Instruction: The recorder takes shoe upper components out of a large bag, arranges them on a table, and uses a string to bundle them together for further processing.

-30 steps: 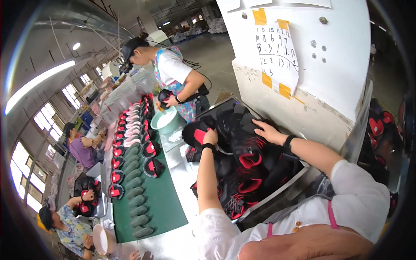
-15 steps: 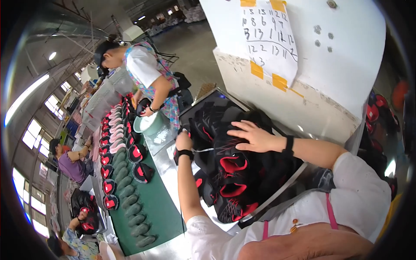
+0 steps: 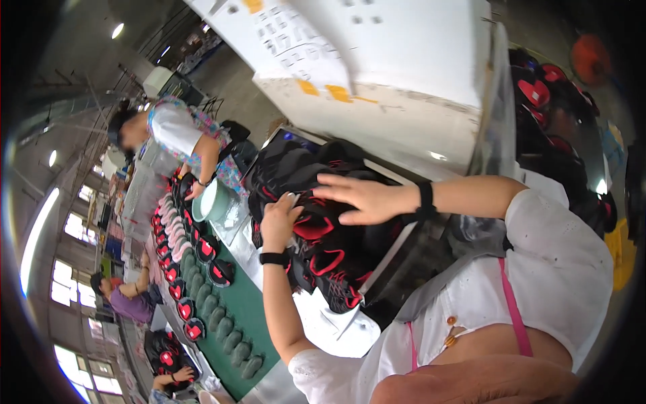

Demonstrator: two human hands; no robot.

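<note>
A heap of black shoe uppers (image 3: 315,227) with red linings fills a metal-edged bin in front of me. My left hand (image 3: 277,221) is over the near left side of the heap, its fingers bent and drawn together against the black fabric. A small whitish bit shows at its fingertips, too small to name. To its right, my right hand (image 3: 363,200) lies palm down over the uppers with fingers stretched out and apart, holding nothing. Dark bands circle both my wrists.
On the left, a green conveyor belt (image 3: 264,335) carries rows of grey-green and pink shoe-shaped forms and black-and-red uppers. A co-worker (image 3: 176,138) stands beyond, by a pale green bucket (image 3: 214,202). A white panel (image 3: 404,74) rises behind the bin; more uppers (image 3: 555,135) lie at right.
The view has turned, so the panel and bin appear further left. My left hand has moved from the bin's left edge onto the heap, closer to my right hand, which stays spread.
</note>
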